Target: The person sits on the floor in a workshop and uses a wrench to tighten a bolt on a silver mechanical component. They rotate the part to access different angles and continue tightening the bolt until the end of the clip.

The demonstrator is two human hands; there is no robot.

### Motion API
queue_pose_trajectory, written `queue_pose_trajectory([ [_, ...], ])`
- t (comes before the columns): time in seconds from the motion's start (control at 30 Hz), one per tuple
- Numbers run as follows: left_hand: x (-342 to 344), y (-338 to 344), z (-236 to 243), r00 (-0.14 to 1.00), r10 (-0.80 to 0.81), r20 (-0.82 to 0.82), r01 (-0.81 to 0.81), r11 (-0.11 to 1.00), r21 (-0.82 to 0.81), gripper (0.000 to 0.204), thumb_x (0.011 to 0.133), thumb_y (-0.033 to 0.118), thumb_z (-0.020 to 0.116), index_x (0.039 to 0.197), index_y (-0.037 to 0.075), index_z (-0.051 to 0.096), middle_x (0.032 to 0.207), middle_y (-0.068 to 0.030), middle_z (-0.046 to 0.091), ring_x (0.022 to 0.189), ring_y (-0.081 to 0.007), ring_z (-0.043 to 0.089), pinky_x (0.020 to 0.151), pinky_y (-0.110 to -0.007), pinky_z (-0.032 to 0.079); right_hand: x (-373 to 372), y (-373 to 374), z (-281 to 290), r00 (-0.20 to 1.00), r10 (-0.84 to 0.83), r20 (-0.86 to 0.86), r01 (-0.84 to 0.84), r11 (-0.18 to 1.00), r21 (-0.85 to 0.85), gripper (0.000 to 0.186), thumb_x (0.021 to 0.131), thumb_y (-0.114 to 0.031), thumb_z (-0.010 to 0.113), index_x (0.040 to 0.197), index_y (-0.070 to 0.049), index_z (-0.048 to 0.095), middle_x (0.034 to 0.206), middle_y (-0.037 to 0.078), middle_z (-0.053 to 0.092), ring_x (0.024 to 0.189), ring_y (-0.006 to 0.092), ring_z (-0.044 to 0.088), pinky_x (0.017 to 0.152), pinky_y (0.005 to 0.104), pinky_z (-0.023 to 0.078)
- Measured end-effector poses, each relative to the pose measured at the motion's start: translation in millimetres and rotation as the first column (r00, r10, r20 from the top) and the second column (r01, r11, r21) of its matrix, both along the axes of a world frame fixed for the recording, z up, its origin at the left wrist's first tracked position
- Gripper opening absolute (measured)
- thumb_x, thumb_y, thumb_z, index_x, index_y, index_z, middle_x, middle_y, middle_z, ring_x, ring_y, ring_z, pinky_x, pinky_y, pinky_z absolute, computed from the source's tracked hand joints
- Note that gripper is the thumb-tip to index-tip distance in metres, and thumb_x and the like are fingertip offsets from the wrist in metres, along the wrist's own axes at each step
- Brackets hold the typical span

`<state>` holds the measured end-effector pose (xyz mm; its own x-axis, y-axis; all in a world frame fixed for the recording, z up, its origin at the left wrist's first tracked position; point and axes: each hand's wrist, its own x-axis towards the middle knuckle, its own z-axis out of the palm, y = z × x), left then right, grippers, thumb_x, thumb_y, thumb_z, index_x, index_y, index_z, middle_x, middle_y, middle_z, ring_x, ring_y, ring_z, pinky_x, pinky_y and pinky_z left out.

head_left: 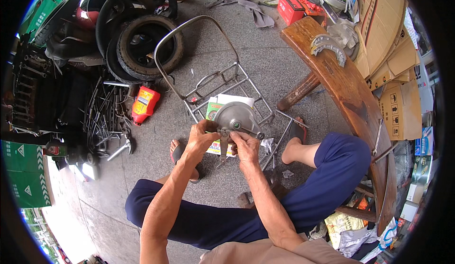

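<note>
A round grey metal plate [229, 115], with a central hole and a short arm at its right, is held in front of me. My left hand [203, 136] pinches its lower-left edge, thumb beside a small flat metal piece [223, 148] hanging downward. My right hand [244, 145] is closed at the plate's lower edge, thumb pressed against that piece. Beneath lies a white, green and yellow package [213, 107], partly hidden by the plate and hands. A tubular metal frame [231, 46] stands behind them on the floor.
Tyres [163, 32], many tools [113, 107] and a red-yellow bottle [144, 103] lie at left. A wooden bench [341, 89] runs along the right, bearing curved brake shoes [332, 46] and a wrench [377, 138]. Cardboard [400, 112] and a red battery-like box [289, 7] are beyond it.
</note>
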<state>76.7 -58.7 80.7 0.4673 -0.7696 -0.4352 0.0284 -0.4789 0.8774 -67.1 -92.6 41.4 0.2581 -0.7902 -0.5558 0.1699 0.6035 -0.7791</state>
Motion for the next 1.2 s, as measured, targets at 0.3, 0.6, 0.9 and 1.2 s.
queue_pose_trajectory([
  [0.3, 8.9, 3.0, -16.3, 0.987, -0.125, 0.102, 0.113, 0.986, 0.121, 0.03, 0.09, 0.023, 0.068, 0.096, -0.006, 0.066, 0.077, -0.0078, 0.066, 0.067, -0.0134, 0.06, 0.06, -0.03, 0.048, 1.3, 0.1, 3.5, 1.0, 0.003, -0.015, -0.003, 1.0, 0.0, 0.015, 0.088, -0.017, 0.069, 0.084, -0.002, 0.073, 0.068, 0.001, 0.065, 0.052, 0.0068, 0.051, 0.044, 0.0232, 0.039],
  [0.6, 3.5, -4.4, 6.1, 0.998, -0.038, 0.046, 0.024, 0.961, 0.274, 0.033, 0.086, 0.025, 0.071, 0.098, -0.005, 0.065, 0.081, -0.0077, 0.066, 0.071, -0.0138, 0.061, 0.063, -0.031, 0.047, -0.6, -0.8, 1.3, 1.0, -0.001, -0.015, 0.001, 1.0, 0.015, 0.016, 0.088, -0.018, 0.07, 0.084, -0.003, 0.073, 0.068, 0.001, 0.065, 0.051, 0.0069, 0.051, 0.043, 0.023, 0.039],
  [0.9, 1.8, 2.2, -12.5, 0.999, 0.011, -0.046, -0.016, 0.995, -0.094, 0.03, 0.085, 0.022, 0.07, 0.091, -0.007, 0.066, 0.077, -0.0109, 0.067, 0.069, -0.0159, 0.061, 0.063, -0.031, 0.048, -0.1, -0.5, -0.6, 1.0, -0.006, 0.011, 0.006, 1.0, 0.027, 0.014, 0.088, -0.017, 0.071, 0.085, -0.003, 0.073, 0.068, 0.001, 0.066, 0.051, 0.0056, 0.051, 0.043, 0.0219, 0.039],
  [1.2, 10.3, 2.1, -12.6, 0.998, -0.04, 0.049, 0.031, 0.986, 0.165, 0.028, 0.083, 0.021, 0.071, 0.088, -0.007, 0.067, 0.074, -0.0079, 0.065, 0.065, -0.0135, 0.058, 0.059, -0.03, 0.045, 0.3, -1.6, 3.4, 1.0, -0.002, -0.003, 0.003, 0.999, 0.048, 0.015, 0.088, -0.017, 0.071, 0.089, -0.003, 0.074, 0.069, 0.002, 0.067, 0.05, 0.0055, 0.052, 0.043, 0.0218, 0.04],
])
